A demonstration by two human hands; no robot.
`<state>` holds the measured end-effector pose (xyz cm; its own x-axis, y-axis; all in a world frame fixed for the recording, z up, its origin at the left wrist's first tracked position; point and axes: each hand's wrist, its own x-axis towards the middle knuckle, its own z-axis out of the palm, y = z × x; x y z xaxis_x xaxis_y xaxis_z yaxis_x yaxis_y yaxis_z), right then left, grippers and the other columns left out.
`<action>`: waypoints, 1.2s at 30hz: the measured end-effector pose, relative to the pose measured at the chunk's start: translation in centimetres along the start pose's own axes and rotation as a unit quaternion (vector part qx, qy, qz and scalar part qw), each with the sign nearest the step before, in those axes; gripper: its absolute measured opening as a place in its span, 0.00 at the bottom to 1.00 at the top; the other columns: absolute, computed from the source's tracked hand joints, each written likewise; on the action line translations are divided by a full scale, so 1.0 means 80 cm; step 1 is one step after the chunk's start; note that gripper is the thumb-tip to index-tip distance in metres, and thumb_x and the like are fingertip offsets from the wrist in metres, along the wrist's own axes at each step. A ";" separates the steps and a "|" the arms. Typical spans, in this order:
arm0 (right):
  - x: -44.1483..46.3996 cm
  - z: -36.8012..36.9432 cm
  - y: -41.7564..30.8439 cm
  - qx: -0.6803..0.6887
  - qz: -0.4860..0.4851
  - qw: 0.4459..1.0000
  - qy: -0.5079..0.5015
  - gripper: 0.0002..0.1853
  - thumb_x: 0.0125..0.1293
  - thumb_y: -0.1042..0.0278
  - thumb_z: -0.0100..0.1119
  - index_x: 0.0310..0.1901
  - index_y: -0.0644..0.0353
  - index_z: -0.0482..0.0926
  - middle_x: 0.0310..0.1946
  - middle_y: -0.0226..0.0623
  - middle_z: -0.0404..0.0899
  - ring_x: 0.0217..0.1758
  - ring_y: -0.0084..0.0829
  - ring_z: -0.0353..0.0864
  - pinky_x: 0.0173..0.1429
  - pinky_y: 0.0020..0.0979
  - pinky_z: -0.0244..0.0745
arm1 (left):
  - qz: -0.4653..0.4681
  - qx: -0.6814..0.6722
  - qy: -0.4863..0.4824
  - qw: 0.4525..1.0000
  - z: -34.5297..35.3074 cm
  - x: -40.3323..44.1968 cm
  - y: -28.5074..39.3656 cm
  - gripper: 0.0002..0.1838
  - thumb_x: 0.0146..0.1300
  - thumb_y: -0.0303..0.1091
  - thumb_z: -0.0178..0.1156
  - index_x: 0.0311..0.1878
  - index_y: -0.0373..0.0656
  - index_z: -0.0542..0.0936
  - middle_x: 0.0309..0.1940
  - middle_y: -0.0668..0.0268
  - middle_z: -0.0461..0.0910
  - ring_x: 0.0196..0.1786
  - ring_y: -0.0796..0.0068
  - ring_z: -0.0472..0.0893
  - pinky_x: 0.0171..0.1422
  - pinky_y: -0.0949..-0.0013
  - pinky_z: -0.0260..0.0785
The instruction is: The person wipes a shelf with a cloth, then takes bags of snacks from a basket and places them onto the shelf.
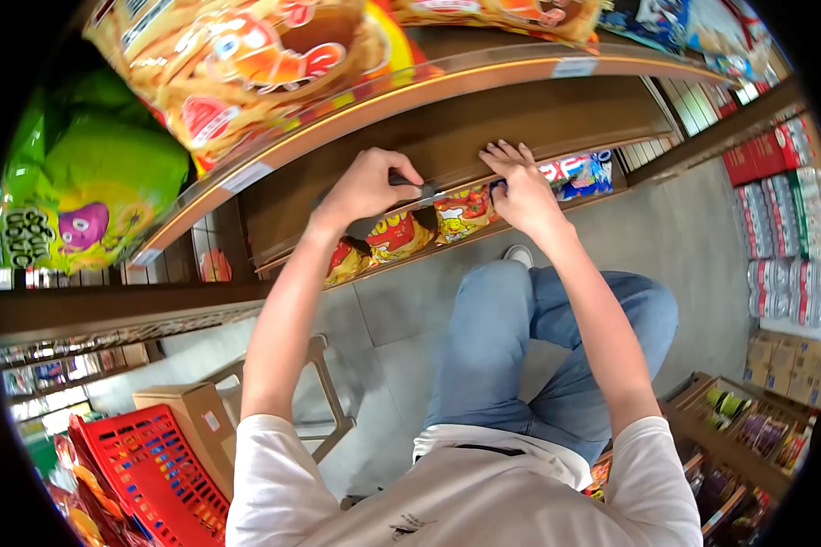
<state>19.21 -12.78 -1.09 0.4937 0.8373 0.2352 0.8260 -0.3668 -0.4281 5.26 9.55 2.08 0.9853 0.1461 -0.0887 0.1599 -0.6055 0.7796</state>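
Left hand (369,187) pinches small dark piece (426,192), seemingly light, stiff, at twelve o'clock by front edge of shelf (574,114); ends suit grip. Right hand (524,196) at edge, cannot tell if pinching.

Dark item (415,192) at the left hand's (371,190) fingertips: mostly covered, kind unclear. Dark patch beside the right hand's (522,190) thumb: too small to identify. Snack bags (399,233) just below both sets of fingers: upper parts hidden by the shelf board (465,128). Price label (574,67) above the right fingers: print unreadable. Large noodle-print bag (274,55), above and left of the left fingers: top cut off by frame. Green bag (110,173), farther left: outer side lost in the dark rim. Red basket (155,456), well below the left fingers: base cut off. Shirt print (412,526): illegible.
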 end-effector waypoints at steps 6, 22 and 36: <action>-0.002 0.001 -0.001 -0.016 0.021 0.999 -0.030 0.29 0.52 0.81 0.52 0.61 0.66 0.74 0.64 0.46 0.71 0.73 0.40 0.62 0.79 0.42 0.47 | 0.005 0.061 -0.094 0.994 -0.020 0.026 0.007 0.10 0.48 0.30 0.72 0.34 0.38 0.86 0.32 0.60 0.85 0.37 0.70 0.83 0.47 0.69 0.73; -0.049 0.082 -0.130 0.220 -0.023 0.967 -0.127 0.36 0.59 0.74 0.52 0.71 0.55 0.58 0.35 0.53 0.79 0.33 0.53 0.80 0.38 0.48 0.76 | -0.037 0.106 -0.202 0.973 -0.033 0.049 0.019 0.08 0.50 0.27 0.72 0.35 0.37 0.85 0.30 0.65 0.85 0.36 0.78 0.81 0.45 0.72 0.72; -0.044 0.132 -0.162 0.165 -0.089 0.979 -0.085 0.37 0.57 0.72 0.55 0.71 0.60 0.58 0.26 0.50 0.80 0.29 0.48 0.82 0.36 0.47 0.77 | -0.036 0.106 -0.179 0.977 -0.029 0.040 0.016 0.09 0.51 0.27 0.71 0.36 0.37 0.85 0.32 0.64 0.85 0.37 0.76 0.81 0.46 0.71 0.72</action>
<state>3.91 -6.70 -5.63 0.2754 0.9412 0.1955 0.7480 -0.0820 -0.6586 8.52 11.08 4.22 0.9224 -0.0661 -0.3804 0.2018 -0.7574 0.6210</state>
